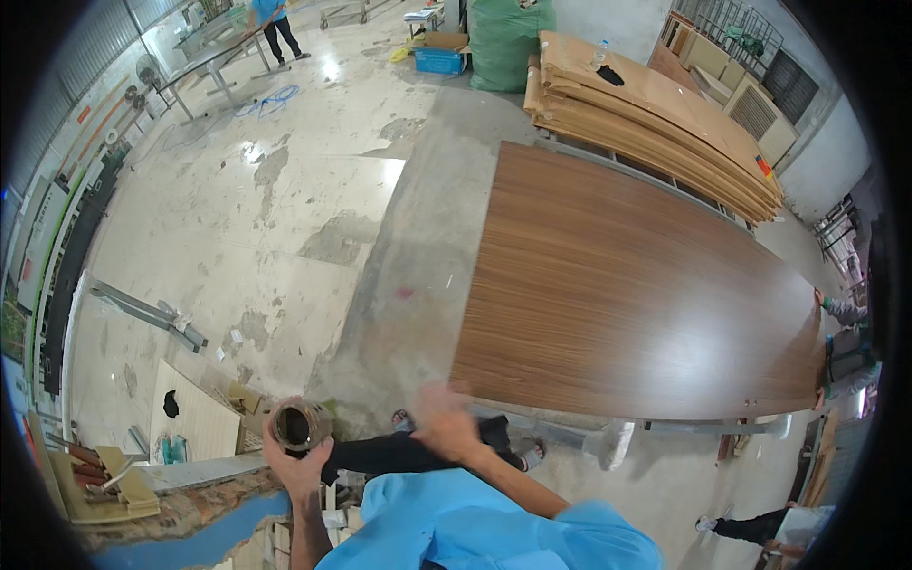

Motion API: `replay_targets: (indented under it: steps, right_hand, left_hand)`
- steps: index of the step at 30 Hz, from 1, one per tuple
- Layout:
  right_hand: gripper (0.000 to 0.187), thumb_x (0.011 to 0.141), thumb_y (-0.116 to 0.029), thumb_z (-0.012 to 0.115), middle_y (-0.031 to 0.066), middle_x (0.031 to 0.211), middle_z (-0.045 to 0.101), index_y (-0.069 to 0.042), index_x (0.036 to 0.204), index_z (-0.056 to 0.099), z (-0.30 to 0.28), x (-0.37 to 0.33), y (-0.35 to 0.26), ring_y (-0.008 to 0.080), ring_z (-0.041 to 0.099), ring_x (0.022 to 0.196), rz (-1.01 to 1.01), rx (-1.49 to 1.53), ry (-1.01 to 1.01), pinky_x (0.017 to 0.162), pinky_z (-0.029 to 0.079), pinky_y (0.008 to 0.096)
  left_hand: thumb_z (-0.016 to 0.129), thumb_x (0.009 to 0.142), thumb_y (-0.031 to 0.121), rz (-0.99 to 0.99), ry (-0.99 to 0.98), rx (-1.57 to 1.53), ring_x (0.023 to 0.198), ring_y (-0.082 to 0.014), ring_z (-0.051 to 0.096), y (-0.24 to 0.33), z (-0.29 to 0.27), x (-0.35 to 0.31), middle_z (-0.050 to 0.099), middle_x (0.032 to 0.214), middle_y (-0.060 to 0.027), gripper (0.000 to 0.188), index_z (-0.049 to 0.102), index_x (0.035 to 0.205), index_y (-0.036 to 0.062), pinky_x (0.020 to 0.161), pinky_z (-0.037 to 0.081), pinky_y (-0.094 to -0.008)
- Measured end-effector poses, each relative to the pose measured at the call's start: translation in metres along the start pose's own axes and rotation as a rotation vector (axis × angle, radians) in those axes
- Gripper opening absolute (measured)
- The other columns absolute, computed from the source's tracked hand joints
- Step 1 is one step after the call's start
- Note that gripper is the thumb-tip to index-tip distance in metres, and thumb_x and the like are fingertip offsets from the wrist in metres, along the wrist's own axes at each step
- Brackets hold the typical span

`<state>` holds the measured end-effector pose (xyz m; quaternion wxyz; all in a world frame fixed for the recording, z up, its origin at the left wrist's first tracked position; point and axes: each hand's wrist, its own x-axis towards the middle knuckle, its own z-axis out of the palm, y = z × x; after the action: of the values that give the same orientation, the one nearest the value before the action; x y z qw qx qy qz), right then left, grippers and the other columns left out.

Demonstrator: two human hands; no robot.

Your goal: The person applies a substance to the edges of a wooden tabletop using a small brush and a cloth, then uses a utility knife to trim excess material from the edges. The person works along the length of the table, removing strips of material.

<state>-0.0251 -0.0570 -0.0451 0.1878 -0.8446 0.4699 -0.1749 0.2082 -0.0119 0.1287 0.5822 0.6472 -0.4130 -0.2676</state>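
My left hand [300, 465] is wrapped round a clear, round jar [321, 415] with something dark inside its open mouth. It is held at my left, above the edge of a cluttered bench. My right hand [448, 426] is smeared by motion in front of me, so its fingers cannot be made out. Beside it lies the near left corner of a large brown wood-grain panel [608, 285], which rests on a metal stand. Whether the right hand touches the panel is unclear.
At the panel's right end a co-worker's hands [820, 397] hold its edge. Stacked cardboard sheets [655, 123] lie behind it, near a green sack [513, 43]. On my left are a box of tools [100, 484] and a metal bar [152, 313]. Another person [275, 24] stands far off.
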Motion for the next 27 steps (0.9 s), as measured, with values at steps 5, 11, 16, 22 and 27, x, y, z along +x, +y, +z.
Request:
replay_targets:
  steps: [5, 11, 16, 22, 27]
  right_hand:
    - [0.044, 0.088, -0.029, 0.07, 0.0202, 0.122, 0.061, -0.004, 0.123, 0.062, -0.146, 0.156, 0.066, 0.0374, 0.06, 0.112, 0.414, -0.06, 0.27, 0.099, 0.044, 0.0503]
    - [0.029, 0.09, -0.023, 0.068, 0.0155, 0.107, 0.065, -0.006, 0.114, 0.066, -0.489, 0.125, 0.06, 0.033, 0.064, 0.104, -0.031, -0.455, 1.522, 0.093, 0.05, 0.0451]
    - [0.017, 0.092, -0.017, 0.066, 0.0116, 0.095, 0.069, -0.007, 0.106, 0.069, -0.389, 0.276, -0.033, 0.0293, 0.068, 0.098, -0.438, -0.227, 0.654, 0.088, 0.055, 0.0408]
    - [0.059, 0.084, -0.038, 0.074, 0.0214, 0.141, 0.05, -0.004, 0.13, 0.058, -0.143, 0.385, 0.139, 0.0366, 0.04, 0.136, 0.255, -0.382, 0.453, 0.111, 0.028, 0.0578]
    - [0.085, 0.087, -0.05, 0.069, 0.024, 0.151, 0.038, 0.008, 0.142, 0.043, -0.103, 0.38, 0.28, 0.0381, 0.032, 0.143, 1.065, -0.594, 0.587, 0.116, 0.017, 0.0607]
  left_hand:
    - [0.08, 0.064, 0.005, 0.041, 0.052, 0.054, 0.107, -0.021, 0.063, -0.003, -0.062, 0.076, 0.063, 0.118, -0.0115, 0.068, 0.055, 0.127, -0.0023, 0.096, 0.051, -0.0355]
    - [0.08, 0.066, 0.004, 0.096, 0.008, 0.043, 0.106, -0.0212, 0.063, -0.017, -0.077, 0.137, 0.064, 0.118, -0.0115, 0.066, 0.055, 0.127, -0.0025, 0.097, 0.05, -0.0353]
    - [0.08, 0.069, 0.002, -0.012, 0.119, 0.085, 0.104, -0.0194, 0.062, -0.043, -0.052, 0.203, 0.063, 0.114, -0.009, 0.062, 0.055, 0.125, -0.0021, 0.095, 0.049, -0.0337]
    - [0.077, 0.072, 0.0, 0.03, 0.201, 0.117, 0.104, -0.0224, 0.062, -0.072, 0.011, 0.308, 0.063, 0.115, -0.0112, 0.059, 0.055, 0.126, -0.0024, 0.093, 0.049, -0.0349]
    - [0.072, 0.079, 0.005, -0.008, 0.368, 0.073, 0.101, -0.0208, 0.062, -0.05, 0.077, 0.384, 0.062, 0.116, -0.0128, 0.052, 0.055, 0.128, -0.0052, 0.088, 0.052, -0.0326]
